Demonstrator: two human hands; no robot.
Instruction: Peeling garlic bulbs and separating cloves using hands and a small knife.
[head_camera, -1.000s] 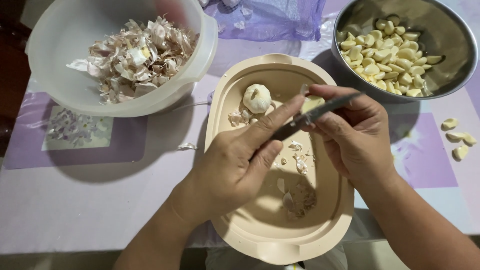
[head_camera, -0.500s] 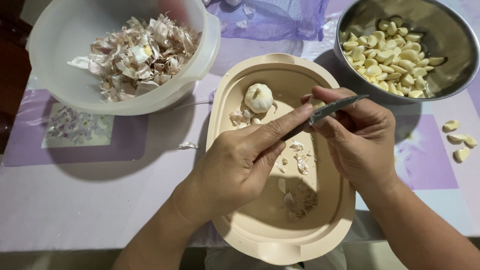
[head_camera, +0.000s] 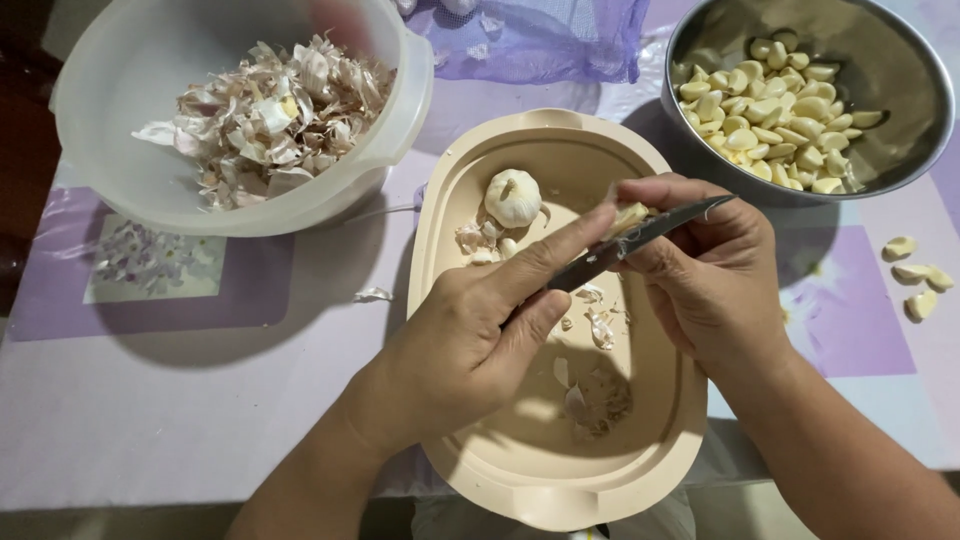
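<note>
A: Over the beige tray (head_camera: 440, 260), both hands meet. Left hand (head_camera: 470, 340) grips a small knife (head_camera: 640, 240), forefinger laid along the blade's back. Right hand (head_camera: 715, 275) pinches a garlic clove (head_camera: 630, 216) at its fingertips, blade touching it.

B: Hands together, then?

A: Together, yes. Each closed on its own thing, the two things in contact above the tray's far half.

B: How far along does the peeling look?

A: Well on, I judge. Steel bowl (head_camera: 900, 110), beyond the tray to the right, holds a good heap of peeled cloves (head_camera: 770, 115). White plastic bowl (head_camera: 100, 120), beyond the tray to the left, holds a big pile of papery skins (head_camera: 270, 110).

B: And what is left?

A: One whole garlic head (head_camera: 513, 197) sits in the tray's far end, unbroken as far as I can see. A few loose bits (head_camera: 480, 240) lie beside it; whether cloves or skin, I cannot tell. The clove in hand seems part-way peeled, but fingers hide most of it.

B: Anything else around?

A: Skin scraps (head_camera: 595, 385) scattered in the tray's near half. Three or four cloves (head_camera: 915, 275) lie on the tablecloth (head_camera: 200, 420), right of the tray, near the steel bowl. A purple mesh bag (head_camera: 540, 40) lies beyond the tray, between the two bowls; cannot tell if anything is in it.

B: So mostly done?

A: Likely, judging by the piles against the single head left in sight.
</note>
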